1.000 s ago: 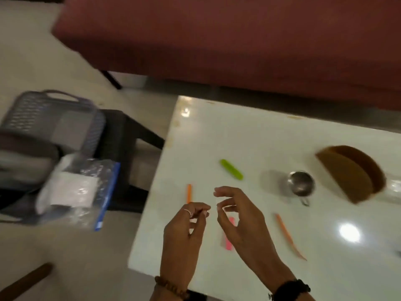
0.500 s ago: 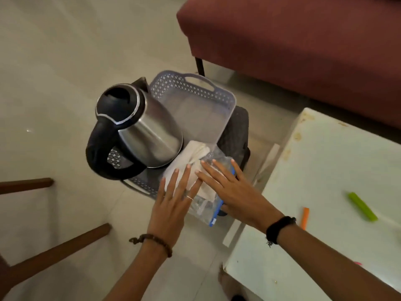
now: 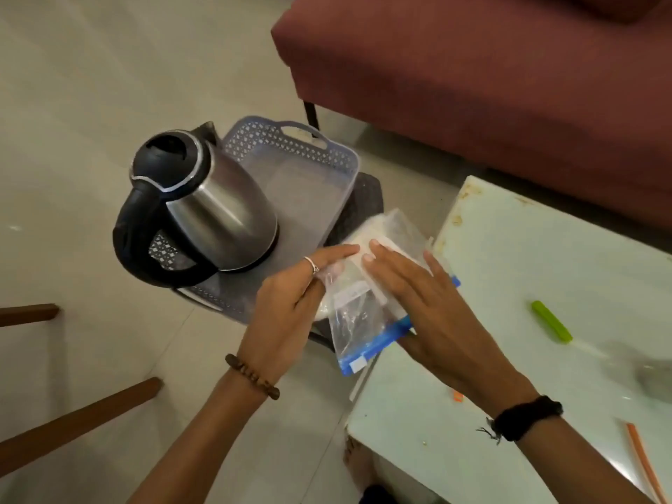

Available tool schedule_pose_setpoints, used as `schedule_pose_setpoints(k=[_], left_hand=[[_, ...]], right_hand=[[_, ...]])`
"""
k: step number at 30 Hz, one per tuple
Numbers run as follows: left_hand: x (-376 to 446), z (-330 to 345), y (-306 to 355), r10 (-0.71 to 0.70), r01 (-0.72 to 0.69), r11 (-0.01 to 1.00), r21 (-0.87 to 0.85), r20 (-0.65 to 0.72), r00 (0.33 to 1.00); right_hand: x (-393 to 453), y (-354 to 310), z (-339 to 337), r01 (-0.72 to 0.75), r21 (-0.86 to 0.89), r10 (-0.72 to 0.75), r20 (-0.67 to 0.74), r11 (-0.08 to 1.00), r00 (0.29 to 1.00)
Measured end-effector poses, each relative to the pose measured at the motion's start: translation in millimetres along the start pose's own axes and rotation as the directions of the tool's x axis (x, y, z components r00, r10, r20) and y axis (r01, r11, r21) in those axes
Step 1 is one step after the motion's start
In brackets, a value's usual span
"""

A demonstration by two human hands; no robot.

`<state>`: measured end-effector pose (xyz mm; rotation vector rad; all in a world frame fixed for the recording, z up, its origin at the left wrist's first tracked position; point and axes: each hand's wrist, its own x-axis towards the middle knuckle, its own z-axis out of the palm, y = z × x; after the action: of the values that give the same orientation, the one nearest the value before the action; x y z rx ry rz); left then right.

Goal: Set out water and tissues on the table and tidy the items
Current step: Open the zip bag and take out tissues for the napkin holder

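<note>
A clear zip bag [image 3: 363, 307] with a blue seal strip holds white tissues. Both hands lift it above the gap between the basket and the white table [image 3: 545, 256]. My left hand [image 3: 291, 307] grips the bag's left side. My right hand [image 3: 429, 307] lies flat on its right side, fingers spread, thumb hidden beneath. A steel electric kettle [image 3: 203, 209] with a black lid and handle stands in the grey plastic basket [image 3: 291, 147], left of the bag. The basket rests on a dark stool [image 3: 363, 201].
On the table lie a green clip [image 3: 551, 326], an orange stick [image 3: 645, 463] and a small orange piece [image 3: 457, 395]. A dark red sofa [image 3: 491, 85] fills the back right. Brown wooden chair legs [image 3: 72, 427] cross the floor at lower left.
My view swung left from the table to the basket. Both hands reached to the tissue bag in the basket, took hold of it and lifted it toward the table's corner.
</note>
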<state>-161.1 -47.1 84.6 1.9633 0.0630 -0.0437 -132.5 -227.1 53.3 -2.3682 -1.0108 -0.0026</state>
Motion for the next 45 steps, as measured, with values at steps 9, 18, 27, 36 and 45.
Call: schedule_pose_setpoints(k=[9,18,27,36,45], left_hand=[[-3,113,66,0.138,-0.112,0.983,-0.145,0.187,0.973],[-20,209,101,0.136,-0.065,0.890,-0.451,0.127,0.982],[-25,251,110,0.149,-0.076,0.918,-0.390,0.160,0.976],[-16,249,97,-0.064,0.035,0.888,-0.459,-0.048,0.997],[-9,220,92,-0.385,0.523,0.785,-0.331,0.401,0.831]], right_hand=[[-114,28,-111,-0.521,0.286,0.510,0.118,0.804,0.852],[-188,41,-147,-0.620,0.439,0.636,0.131,0.650,0.760],[-190,40,-148,-0.462,0.532,0.684,-0.363,0.710,0.633],[-238,71,-146,-0.633,0.449,0.776,-0.356,0.630,0.520],[-250,86,-154,-0.602,0.482,0.768,-0.324,0.636,0.552]])
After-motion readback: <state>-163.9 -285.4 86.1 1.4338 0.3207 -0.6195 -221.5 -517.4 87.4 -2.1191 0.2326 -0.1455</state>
